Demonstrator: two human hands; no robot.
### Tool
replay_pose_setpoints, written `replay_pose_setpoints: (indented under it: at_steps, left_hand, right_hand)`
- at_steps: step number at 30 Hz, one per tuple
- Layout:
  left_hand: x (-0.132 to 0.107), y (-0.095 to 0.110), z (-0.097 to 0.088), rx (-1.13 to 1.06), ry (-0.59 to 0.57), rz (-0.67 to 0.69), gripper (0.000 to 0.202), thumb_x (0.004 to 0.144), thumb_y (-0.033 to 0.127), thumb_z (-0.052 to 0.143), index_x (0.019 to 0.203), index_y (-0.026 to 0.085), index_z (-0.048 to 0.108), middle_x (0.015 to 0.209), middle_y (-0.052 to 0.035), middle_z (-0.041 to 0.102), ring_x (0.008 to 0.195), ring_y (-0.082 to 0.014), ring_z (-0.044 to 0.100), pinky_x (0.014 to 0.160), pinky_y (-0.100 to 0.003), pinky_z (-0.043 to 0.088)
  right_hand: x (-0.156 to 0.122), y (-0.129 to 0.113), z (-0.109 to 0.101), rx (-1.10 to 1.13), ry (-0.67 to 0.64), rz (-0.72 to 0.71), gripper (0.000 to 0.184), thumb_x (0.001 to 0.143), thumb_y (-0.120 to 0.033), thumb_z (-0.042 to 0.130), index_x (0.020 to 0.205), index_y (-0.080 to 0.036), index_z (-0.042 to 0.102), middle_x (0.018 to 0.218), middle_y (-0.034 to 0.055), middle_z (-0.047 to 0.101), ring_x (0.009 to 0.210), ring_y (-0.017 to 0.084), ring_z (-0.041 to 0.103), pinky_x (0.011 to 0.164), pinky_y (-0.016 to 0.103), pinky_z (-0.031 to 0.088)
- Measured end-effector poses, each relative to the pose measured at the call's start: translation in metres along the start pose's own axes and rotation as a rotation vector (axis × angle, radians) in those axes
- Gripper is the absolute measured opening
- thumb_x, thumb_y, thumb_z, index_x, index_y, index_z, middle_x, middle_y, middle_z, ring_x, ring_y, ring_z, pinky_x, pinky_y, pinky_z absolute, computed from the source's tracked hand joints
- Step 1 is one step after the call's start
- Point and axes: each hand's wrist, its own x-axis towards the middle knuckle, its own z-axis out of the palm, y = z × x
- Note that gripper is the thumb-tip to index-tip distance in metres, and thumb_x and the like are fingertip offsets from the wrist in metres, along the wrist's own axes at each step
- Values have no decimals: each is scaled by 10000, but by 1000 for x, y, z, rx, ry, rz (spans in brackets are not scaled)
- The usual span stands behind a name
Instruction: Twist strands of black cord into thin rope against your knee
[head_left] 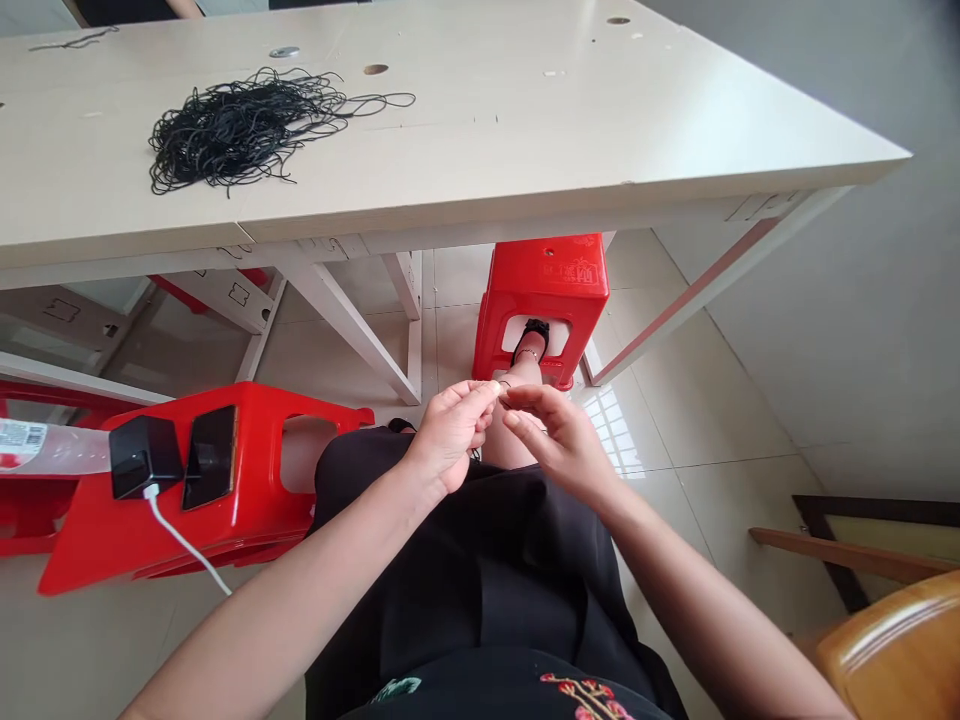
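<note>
Above my lap, my left hand (456,425) pinches a thin black cord (505,384) between thumb and forefinger. A small curve of it shows at the fingertips, and a bit of dark strand hangs below that hand. My right hand (561,440) meets it from the other side, thumb and forefinger closed around the cord close to the left fingertips. Most of the cord is hidden by the fingers. On the table lies a tangled heap of black cords (240,130), well ahead of both hands.
The pale table (600,130) has its front edge just beyond my hands. A red stool (551,270) stands under it, my foot in its opening. Left, another red stool (262,430) bears a phone (211,457), a black box-shaped device (145,455) with a white cable, and a bottle (56,447).
</note>
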Motion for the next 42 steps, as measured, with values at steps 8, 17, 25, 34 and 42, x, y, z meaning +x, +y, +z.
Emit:
replay_pose_setpoints:
  at_steps: [8, 17, 25, 34, 42]
  left_hand:
    - [3, -4, -1, 18, 70, 32, 169, 669, 248, 667, 685, 113, 567, 604, 34, 468, 463, -4, 333, 362, -114, 178]
    - [4, -5, -12, 74, 2, -3, 216, 674, 288, 692, 671, 127, 548, 603, 48, 420, 470, -10, 311, 375, -134, 181]
    - [4, -6, -15, 187, 8, 60, 191, 720, 293, 662, 679, 130, 572, 641, 23, 507, 491, -17, 342, 400, -155, 199]
    - [6, -5, -14, 133, -41, -12, 174, 752, 273, 624, 712, 142, 516, 636, 24, 485, 484, -16, 349, 378, -115, 186]
    - [5, -8, -10, 99, -30, 21, 175, 772, 275, 594, 705, 158, 482, 554, 63, 365, 453, -21, 290, 365, -112, 182]
  right_hand:
    - [-3, 8, 16, -99, 147, -111, 153, 848, -239, 526, 753, -170, 625, 627, -2, 610, 552, 89, 523, 541, 218, 439]
    - [-3, 12, 14, -66, 102, 9, 167, 827, -287, 542, 749, -175, 640, 645, 14, 632, 581, 108, 539, 539, 230, 440]
    - [2, 14, 10, 64, 53, 101, 165, 798, -310, 587, 761, -161, 649, 695, 37, 637, 643, 118, 545, 591, 256, 448]
    - [2, 15, 2, 170, 7, 132, 176, 783, -336, 607, 775, -164, 647, 561, -27, 508, 501, 68, 397, 458, 220, 317]
    - [-1, 11, 0, 114, -7, 64, 140, 796, -290, 591, 772, -169, 656, 598, -21, 558, 510, 63, 408, 475, 221, 332]
